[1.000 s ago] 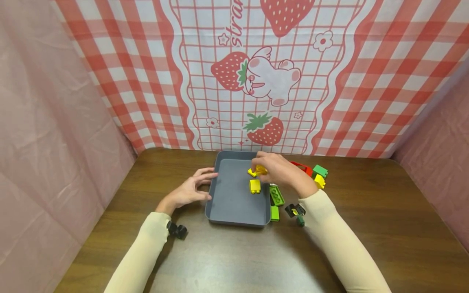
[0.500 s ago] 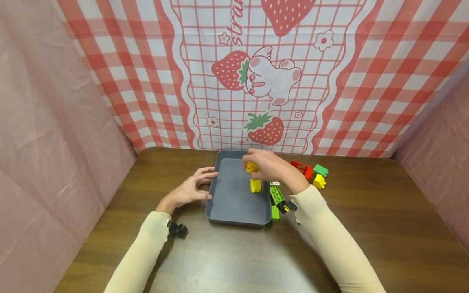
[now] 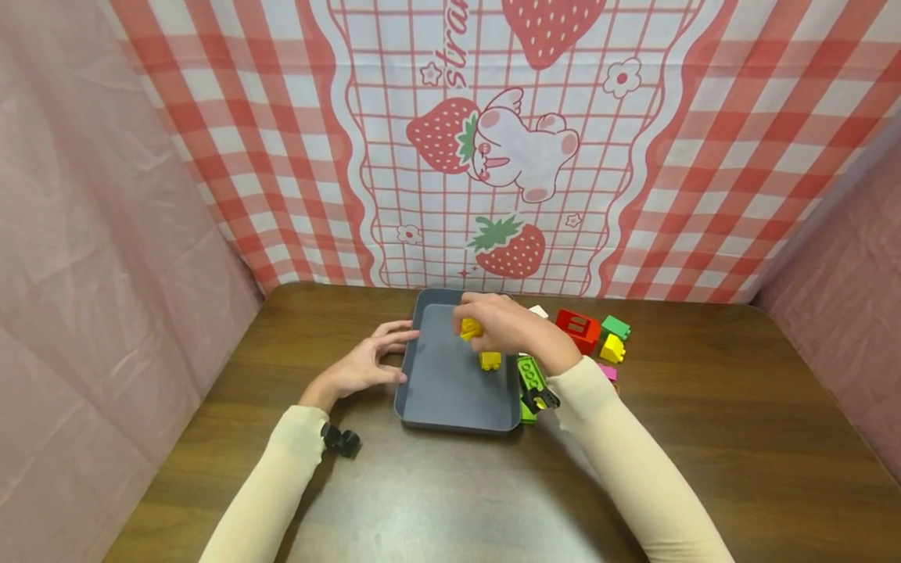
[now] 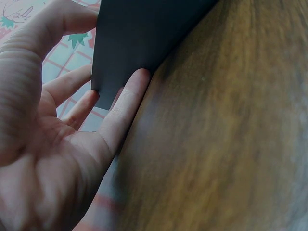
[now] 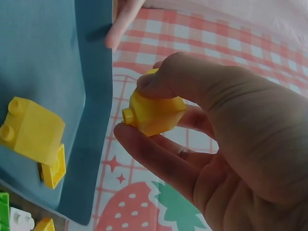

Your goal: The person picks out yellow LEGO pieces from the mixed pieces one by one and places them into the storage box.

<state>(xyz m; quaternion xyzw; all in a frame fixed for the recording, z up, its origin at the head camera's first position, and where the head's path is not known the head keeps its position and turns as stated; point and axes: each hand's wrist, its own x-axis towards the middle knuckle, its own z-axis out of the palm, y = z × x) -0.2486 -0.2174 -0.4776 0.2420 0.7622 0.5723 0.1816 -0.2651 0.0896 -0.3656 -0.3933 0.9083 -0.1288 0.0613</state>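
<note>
Head view: your right hand (image 3: 498, 322) pinches a brick (image 3: 470, 329), tray (image 3: 450, 399) below those fingers; your left hand (image 3: 360, 363), fingers extended, touches its side.

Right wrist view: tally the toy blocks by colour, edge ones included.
Yellow: 4 (held block in the right hand, large block and small block in the tray, cut-off block)
Green block: 1
White block: 1
Total: 6

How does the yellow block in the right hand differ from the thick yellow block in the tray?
The held block is pinched by the right hand; the tray block sits in the tray. In the right wrist view, the held block shows one stud, the tray block two. Both are yellow, with studs.
</note>
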